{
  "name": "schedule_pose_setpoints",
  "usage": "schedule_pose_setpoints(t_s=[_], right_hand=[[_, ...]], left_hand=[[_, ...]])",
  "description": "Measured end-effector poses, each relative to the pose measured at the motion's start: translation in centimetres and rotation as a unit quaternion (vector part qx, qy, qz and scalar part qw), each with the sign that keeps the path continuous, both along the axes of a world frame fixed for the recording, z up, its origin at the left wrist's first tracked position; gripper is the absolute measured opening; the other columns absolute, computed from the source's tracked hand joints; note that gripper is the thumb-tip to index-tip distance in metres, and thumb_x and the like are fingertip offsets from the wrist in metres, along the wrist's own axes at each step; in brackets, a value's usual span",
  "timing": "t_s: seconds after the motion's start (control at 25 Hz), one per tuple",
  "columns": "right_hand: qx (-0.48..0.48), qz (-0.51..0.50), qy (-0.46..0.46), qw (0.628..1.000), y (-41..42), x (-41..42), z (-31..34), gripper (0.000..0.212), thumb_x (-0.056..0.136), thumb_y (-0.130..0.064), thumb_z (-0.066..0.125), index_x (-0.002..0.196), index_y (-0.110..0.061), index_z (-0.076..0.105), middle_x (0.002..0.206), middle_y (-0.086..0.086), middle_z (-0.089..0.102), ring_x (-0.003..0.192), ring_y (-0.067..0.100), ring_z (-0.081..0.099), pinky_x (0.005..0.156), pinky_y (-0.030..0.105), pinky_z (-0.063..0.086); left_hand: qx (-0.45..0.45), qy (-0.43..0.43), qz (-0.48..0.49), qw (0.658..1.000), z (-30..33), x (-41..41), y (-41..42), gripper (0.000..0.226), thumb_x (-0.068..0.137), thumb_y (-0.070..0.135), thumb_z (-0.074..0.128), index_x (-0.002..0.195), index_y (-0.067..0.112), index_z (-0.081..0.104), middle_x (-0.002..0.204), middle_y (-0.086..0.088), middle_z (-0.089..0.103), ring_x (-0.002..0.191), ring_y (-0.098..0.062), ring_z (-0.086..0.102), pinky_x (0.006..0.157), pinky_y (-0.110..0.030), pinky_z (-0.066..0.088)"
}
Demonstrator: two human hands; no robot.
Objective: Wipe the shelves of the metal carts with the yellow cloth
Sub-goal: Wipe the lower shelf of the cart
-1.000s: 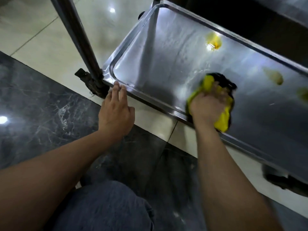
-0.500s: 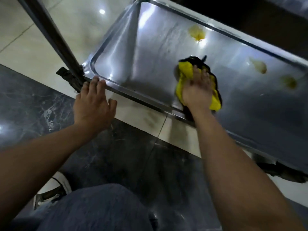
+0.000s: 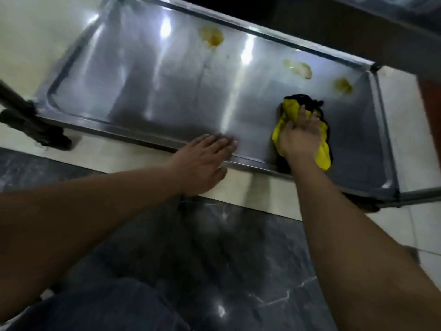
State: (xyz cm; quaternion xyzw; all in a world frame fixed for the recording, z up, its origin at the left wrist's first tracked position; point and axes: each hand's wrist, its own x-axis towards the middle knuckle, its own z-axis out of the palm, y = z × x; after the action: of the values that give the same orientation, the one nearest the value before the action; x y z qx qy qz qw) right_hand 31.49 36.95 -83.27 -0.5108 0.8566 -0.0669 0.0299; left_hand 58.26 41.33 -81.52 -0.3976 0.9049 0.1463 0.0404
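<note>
I see the shelf [image 3: 167, 91] is of brushed metal, like stainless steel, smooth and shiny, with bright light reflections and faint streaks on it. Its raised rim is of the same polished metal. On the surface lie some yellowish stains [image 3: 212, 38] that look wet and glossy. The yellow cloth [image 3: 322, 149] is soft fabric, matt and crumpled, with a black fabric side [image 3: 305, 101] behind it. The floor has two finishes: dark tiles [image 3: 238, 247] like marble, with white veins, very glossy, and pale cream tiles [image 3: 238, 189], smooth and also a little shiny. At the bottom I see blue-grey denim [image 3: 95, 306], matt and woven.
</note>
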Motion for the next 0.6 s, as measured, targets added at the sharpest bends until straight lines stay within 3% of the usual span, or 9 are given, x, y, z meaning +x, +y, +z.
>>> schedule_pose_setpoints(t_s=[0.12,0.2,0.32,0.48,0.6], right_hand=[[-0.025,0.132,0.014,0.991,1.6,-0.1,0.0,0.059,0.104,-0.031,0.034,0.160,-0.017,0.022,0.166,0.017,0.021,0.154,0.029,0.020,0.124,0.039,0.015],[-0.033,0.163,-0.009,0.986,2.1,-3.0,0.2,0.057,0.103,-0.030,0.039,0.159,-0.020,0.028,0.164,0.017,0.026,0.153,0.028,0.025,0.123,0.038,0.020],[-0.009,0.027,-0.003,1.000,4.5,-11.3,0.5,0.058,0.105,-0.028,0.036,0.160,-0.017,0.023,0.164,0.019,0.025,0.151,0.033,0.024,0.123,0.041,0.019],[-0.007,-0.139,-0.039,0.989,5.4,-15.4,0.8,0.058,0.106,-0.031,0.032,0.160,-0.016,0.020,0.165,0.021,0.017,0.151,0.038,0.020,0.123,0.043,0.013],[-0.003,-0.009,0.005,1.000,1.7,-7.8,0.7,0.056,0.106,-0.032,0.027,0.158,-0.015,0.025,0.161,0.019,0.029,0.147,0.036,0.029,0.120,0.045,0.018]], left_hand=[[-0.035,-0.027,0.018,0.999,-1.5,-4.4,1.4,0.063,0.107,0.048,0.016,0.161,0.025,-0.007,0.169,-0.001,-0.010,0.157,-0.022,-0.008,0.127,-0.038,-0.007],[-0.059,-0.029,0.029,0.997,-2.0,-4.1,1.7,0.065,0.103,0.054,0.003,0.160,0.026,-0.010,0.168,0.000,-0.015,0.156,-0.021,-0.013,0.127,-0.039,-0.008],[-0.032,-0.024,0.012,0.999,-1.7,-3.8,1.8,0.075,0.089,0.059,-0.012,0.157,0.028,-0.016,0.166,0.003,-0.021,0.155,-0.018,-0.019,0.126,-0.037,-0.011],[-0.028,-0.028,0.009,0.999,-1.9,-4.4,1.9,0.074,0.091,0.062,-0.009,0.157,0.029,-0.018,0.165,0.002,-0.026,0.153,-0.017,-0.025,0.126,-0.039,-0.012],[-0.042,-0.030,0.011,0.999,-2.5,-4.7,2.2,0.075,0.094,0.064,-0.004,0.159,0.027,-0.014,0.167,0.000,-0.022,0.154,-0.019,-0.022,0.127,-0.043,-0.008]])
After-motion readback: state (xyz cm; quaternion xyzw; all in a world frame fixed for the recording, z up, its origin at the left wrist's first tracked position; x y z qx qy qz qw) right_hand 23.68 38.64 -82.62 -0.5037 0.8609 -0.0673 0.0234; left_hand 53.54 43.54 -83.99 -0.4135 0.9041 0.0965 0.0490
